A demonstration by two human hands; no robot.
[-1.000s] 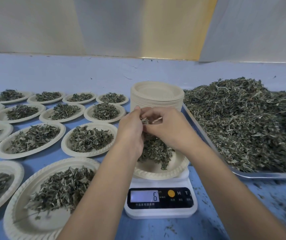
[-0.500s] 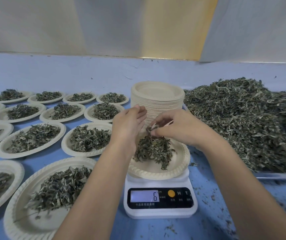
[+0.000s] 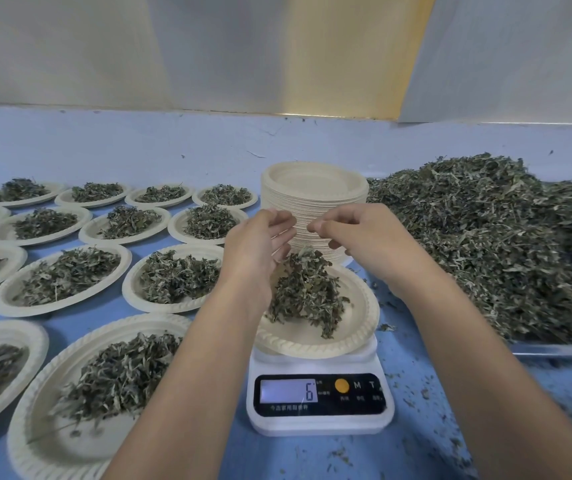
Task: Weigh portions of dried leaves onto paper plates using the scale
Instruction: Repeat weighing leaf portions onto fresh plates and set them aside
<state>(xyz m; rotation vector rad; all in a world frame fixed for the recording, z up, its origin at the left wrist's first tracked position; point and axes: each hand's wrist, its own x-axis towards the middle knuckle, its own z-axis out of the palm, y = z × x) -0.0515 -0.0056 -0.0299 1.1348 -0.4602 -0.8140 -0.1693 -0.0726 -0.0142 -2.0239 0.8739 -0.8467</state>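
A white digital scale [image 3: 319,422] stands in front of me, its display showing 6. On it sits a paper plate [image 3: 359,336] holding a small heap of dried leaves [image 3: 307,292]. My left hand [image 3: 260,245] hovers over the plate's left side, fingers relaxed and spread, palm turned inward. My right hand [image 3: 364,244] hangs above the plate's far right edge with its fingers loosely curled; I see no leaves in them. Both hands are a little above the heap and apart from each other.
A tall stack of empty paper plates [image 3: 314,188] stands just behind the scale. A metal tray [image 3: 554,349] piled with loose dried leaves [image 3: 502,244] fills the right side. Several filled plates [image 3: 173,278] cover the blue table [image 3: 416,445] to the left.
My hands were together pinching leaves over the plate; they have since parted and lifted slightly, and the right hand no longer shows leaves. The scale still reads 6.
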